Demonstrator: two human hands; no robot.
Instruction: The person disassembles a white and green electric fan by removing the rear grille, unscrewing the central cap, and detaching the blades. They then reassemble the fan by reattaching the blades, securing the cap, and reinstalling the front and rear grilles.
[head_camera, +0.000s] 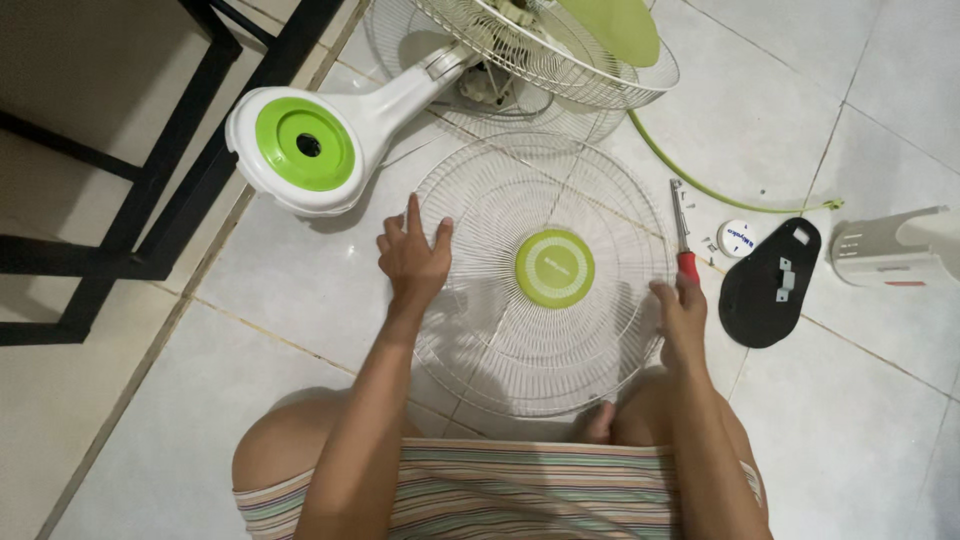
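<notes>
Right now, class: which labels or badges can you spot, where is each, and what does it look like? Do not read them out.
Round green badge: centre of the wire fan grille, faint print.
Small white round cap: floor, right of the red-handled screwdriver, dark print.
Red strip label: grey-white housing, far right.

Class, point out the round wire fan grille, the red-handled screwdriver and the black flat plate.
Wire fan grille (480, 330): head view, on its wires.
Red-handled screwdriver (682, 222): head view, metal shaft.
Black flat plate (760, 300): head view, bare middle.
</notes>
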